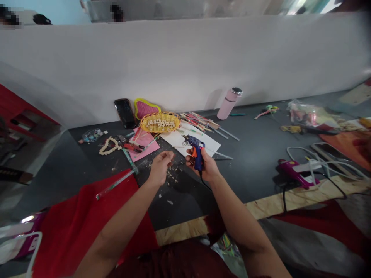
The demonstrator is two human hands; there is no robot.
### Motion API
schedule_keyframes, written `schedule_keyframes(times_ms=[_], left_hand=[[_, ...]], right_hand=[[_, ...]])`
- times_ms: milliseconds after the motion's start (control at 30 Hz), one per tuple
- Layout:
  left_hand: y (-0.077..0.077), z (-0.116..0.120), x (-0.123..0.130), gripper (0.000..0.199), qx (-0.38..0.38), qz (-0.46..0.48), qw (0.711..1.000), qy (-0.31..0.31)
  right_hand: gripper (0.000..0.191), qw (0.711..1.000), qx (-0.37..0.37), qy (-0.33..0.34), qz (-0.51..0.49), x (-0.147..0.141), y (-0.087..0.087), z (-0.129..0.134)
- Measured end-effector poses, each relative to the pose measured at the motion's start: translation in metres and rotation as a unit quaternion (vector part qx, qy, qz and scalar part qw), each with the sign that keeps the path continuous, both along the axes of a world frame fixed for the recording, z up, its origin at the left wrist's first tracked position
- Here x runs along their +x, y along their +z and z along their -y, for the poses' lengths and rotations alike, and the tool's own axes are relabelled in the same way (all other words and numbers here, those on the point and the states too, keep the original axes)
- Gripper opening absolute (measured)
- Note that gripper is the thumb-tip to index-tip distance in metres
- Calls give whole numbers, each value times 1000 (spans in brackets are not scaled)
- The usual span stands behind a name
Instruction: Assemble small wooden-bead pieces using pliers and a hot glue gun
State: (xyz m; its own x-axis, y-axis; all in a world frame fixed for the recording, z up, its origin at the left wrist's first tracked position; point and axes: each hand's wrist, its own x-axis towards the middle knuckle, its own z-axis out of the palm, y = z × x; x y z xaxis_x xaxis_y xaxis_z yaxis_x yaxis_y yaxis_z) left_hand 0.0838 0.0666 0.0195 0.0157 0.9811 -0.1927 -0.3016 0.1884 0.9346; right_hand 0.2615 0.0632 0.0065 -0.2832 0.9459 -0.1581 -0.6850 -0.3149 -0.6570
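My right hand [208, 165] is wrapped round the handle of a blue glue gun [198, 155] with an orange trigger. Its nozzle points up and left over a white sheet of paper [213, 143], and a black cord hangs from the grip. To the left, my left hand [161, 166] is closed in a pinch; whatever lies between its fingertips is too small to make out. Beyond the hands stands a yellow woven basket [143, 126] with small pale beads [161, 124] in it. A heart-shaped loop of pale beads [109, 146] lies farther left, beside red-handled pliers [132, 147].
A pink bottle [227, 104] and a phone [125, 112] stand near the wall. Paper sticks [199, 121] lie behind the glue gun. Red cloth [95, 208] covers the front left. A purple glue gun [297, 172] with cables sits at right. Pale scraps dot the dark tabletop [249, 154].
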Motion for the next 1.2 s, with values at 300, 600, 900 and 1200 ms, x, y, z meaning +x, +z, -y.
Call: schedule_keyframes(times_ms=[300,600,900,1200], left_hand=[[-5,8,7,30,65,-95,992,-58],[-23,20,29,30,-14,-31,990,-133],[-28,33,62,33,-86,117,964,-221],[-1,40,52,29,-74,0,966,-248]], right_hand=[[39,1000,2,3,-2,0,1,0],[37,1000,2,-1,-28,-1,1,-1],[32,995,0,-21,-97,8,8,1],[32,997,46,-45,-31,10,9,1]])
